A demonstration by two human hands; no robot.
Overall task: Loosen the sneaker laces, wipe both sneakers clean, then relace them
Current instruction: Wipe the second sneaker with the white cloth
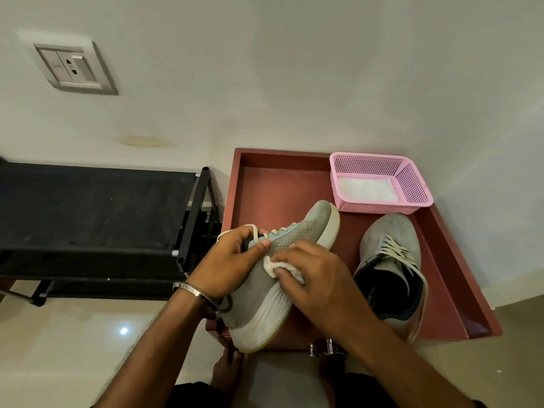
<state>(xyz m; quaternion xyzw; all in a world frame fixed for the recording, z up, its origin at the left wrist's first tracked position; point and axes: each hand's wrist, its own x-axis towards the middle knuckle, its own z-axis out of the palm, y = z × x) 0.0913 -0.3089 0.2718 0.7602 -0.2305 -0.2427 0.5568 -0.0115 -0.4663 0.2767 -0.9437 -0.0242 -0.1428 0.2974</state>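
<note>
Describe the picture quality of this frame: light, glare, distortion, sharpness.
Head view: soft, even indoor light with faint shadows; one bright glare spot on the glossy floor; wide-angle bending shows in the tilted wall socket and the splayed red tray; the held sneaker, the cloth and both hands, left and right, look reasonably sharp, the frame's bottom edge darker and softer.

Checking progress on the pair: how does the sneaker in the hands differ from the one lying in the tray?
The held sneaker is lifted and tilted on its side, sole edge showing; the other sneaker rests upright in the red tray, opening upward. The left hand grips the held one while the right hand presses a white wipe on it; the other is untouched. Both are grey with pale laces.
</note>
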